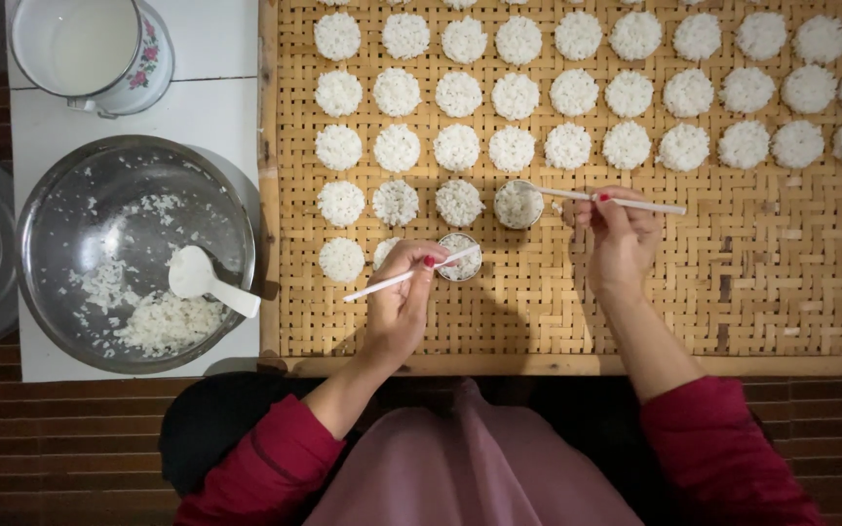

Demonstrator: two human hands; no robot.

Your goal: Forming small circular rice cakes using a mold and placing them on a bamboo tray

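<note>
On the woven tray (pixel 733 292), both hands, left (pixel 403 297) and right (pixel 626 239), each grip one white stick over two ring moulds.

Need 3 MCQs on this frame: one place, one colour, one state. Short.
1. Where is the metal bowl?
A. left of the woven tray
B. on the tray
C. right of the tray

2. Colour of the spoon in the bowl?
A. red
B. white
C. black

3. What does the left hand hold?
A. nothing
B. a cup
C. a thin white stick

Answers: 1 A, the bowl sits on the white surface beside the tray's left edge. 2 B, the spoon is plainly white. 3 C, the fingers pinch the stick over a small ring mould; the right hand holds another stick.
</note>
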